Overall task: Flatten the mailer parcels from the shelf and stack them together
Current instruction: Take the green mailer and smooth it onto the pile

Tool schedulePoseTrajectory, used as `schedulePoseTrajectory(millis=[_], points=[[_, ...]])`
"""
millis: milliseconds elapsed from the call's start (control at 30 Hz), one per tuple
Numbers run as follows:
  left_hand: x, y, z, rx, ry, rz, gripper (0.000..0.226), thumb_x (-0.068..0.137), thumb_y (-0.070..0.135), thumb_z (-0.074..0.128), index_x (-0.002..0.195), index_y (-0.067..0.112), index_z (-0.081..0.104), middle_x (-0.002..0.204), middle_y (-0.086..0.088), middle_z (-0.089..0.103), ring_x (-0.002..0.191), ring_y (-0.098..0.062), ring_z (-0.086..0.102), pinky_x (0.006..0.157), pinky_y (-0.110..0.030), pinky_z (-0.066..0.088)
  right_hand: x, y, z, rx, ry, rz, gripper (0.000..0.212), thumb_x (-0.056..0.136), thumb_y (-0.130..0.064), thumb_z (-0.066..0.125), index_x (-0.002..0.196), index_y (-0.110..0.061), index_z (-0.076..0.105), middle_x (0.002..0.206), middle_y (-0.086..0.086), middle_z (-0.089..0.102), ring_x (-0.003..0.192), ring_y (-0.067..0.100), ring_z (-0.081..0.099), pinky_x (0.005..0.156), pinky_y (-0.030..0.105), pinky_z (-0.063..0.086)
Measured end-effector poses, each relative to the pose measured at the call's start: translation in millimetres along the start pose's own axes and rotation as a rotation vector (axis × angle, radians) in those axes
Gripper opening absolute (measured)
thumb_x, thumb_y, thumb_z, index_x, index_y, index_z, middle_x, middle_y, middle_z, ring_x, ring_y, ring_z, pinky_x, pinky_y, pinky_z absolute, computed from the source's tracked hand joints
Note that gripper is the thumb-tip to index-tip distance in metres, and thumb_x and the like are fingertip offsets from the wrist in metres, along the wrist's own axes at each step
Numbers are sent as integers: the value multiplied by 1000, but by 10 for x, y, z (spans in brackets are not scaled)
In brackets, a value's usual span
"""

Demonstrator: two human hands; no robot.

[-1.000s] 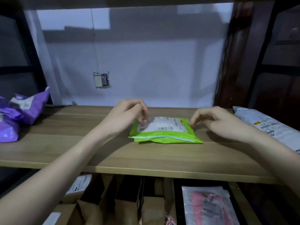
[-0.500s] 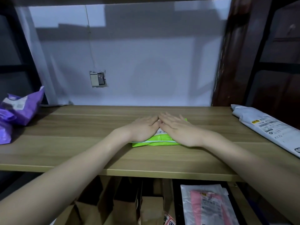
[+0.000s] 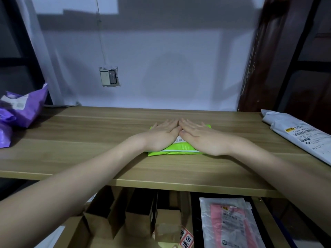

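A bright green mailer parcel [image 3: 176, 151] with a white label lies in the middle of the wooden shelf [image 3: 89, 144]. My left hand [image 3: 162, 136] rests flat, palm down, on its left half. My right hand [image 3: 202, 138] lies flat on its right half, the fingertips of both hands touching at the far edge. Most of the parcel is hidden under the hands. A grey-white mailer [image 3: 300, 136] with a barcode label lies at the shelf's right end. Purple mailers [image 3: 19, 108] sit bunched at the left end.
A white wall with a broken socket [image 3: 109, 76] backs the shelf. A dark wooden post [image 3: 259, 56] stands at the right. Below the shelf are brown cardboard boxes [image 3: 136, 217] and a clear bag with pink contents [image 3: 231, 222].
One second ago both hands pinched the green parcel's far corners. They then came together and flattened onto it. Since half a second ago they stay pressed flat.
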State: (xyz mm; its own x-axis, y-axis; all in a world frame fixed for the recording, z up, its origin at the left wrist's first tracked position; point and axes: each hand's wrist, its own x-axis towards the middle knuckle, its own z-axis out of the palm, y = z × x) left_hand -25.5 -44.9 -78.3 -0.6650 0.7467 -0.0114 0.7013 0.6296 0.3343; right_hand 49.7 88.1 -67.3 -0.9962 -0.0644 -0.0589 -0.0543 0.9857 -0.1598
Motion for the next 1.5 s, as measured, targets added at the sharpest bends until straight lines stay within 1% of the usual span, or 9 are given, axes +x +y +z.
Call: schedulePoseTrajectory(millis=[533,667,767,1000,1133,1267,1367,1433,1500], points=[[-18,16,-1,2,-8,-14,51,103,33,8,151,19,-1,160,1,-2,147,-17,-4,119,-41,-4,-6,8,46,7,39,-5,56,101,-36,14,150,-13,-2,159,-1,-4,146,10,-5,119,34,-4],[1,-22,29,-51,73,25,48,103,33,14,148,19,22,156,-4,23,144,-20,17,118,-41,10,-5,20,48,73,57,-4,56,101,-37,17,150,-13,6,160,-1,5,146,14,1,119,34,2],[-26,-19,25,-121,158,42,42,102,32,28,137,14,41,141,-9,45,132,-23,37,109,-33,27,-4,31,39,143,109,-33,50,100,-36,26,146,-17,24,152,1,30,141,22,21,115,35,16],[-203,123,-66,-168,330,70,60,70,51,53,123,25,50,125,5,59,121,-14,50,103,-42,38,-267,74,-76,289,191,-151,65,87,-36,53,143,-31,22,149,-13,36,139,15,31,113,44,26],[-353,332,-51,-235,446,152,66,65,48,66,124,26,48,113,4,59,113,-16,53,99,-38,39,-599,68,-202,107,325,-73,68,81,-53,56,138,-34,23,130,-3,54,129,18,40,106,46,29],[-610,653,-36,-330,458,268,66,70,27,81,127,27,47,95,8,57,89,-2,54,70,-9,35,-1081,59,-308,197,361,-28,63,81,-46,59,136,-26,35,118,1,64,118,18,50,101,36,36],[-872,972,11,-325,438,340,71,67,21,83,126,30,45,89,12,58,84,1,53,68,-7,34,-1510,71,-339,148,329,-18,29,79,-36,64,98,-14,65,82,7,68,77,14,58,66,29,41],[-1033,1189,72,-278,455,388,70,67,21,83,126,28,46,88,13,59,86,3,52,74,-5,34,-1789,80,-329,107,337,-36,26,79,-34,65,75,-9,62,62,10,60,55,9,48,54,29,35],[-1154,1368,171,-251,504,439,71,68,26,82,128,25,45,96,11,57,92,3,52,83,-6,34,-2069,95,-300,116,382,-37,24,81,-32,65,70,-11,58,55,0,52,51,7,46,49,21,31]])
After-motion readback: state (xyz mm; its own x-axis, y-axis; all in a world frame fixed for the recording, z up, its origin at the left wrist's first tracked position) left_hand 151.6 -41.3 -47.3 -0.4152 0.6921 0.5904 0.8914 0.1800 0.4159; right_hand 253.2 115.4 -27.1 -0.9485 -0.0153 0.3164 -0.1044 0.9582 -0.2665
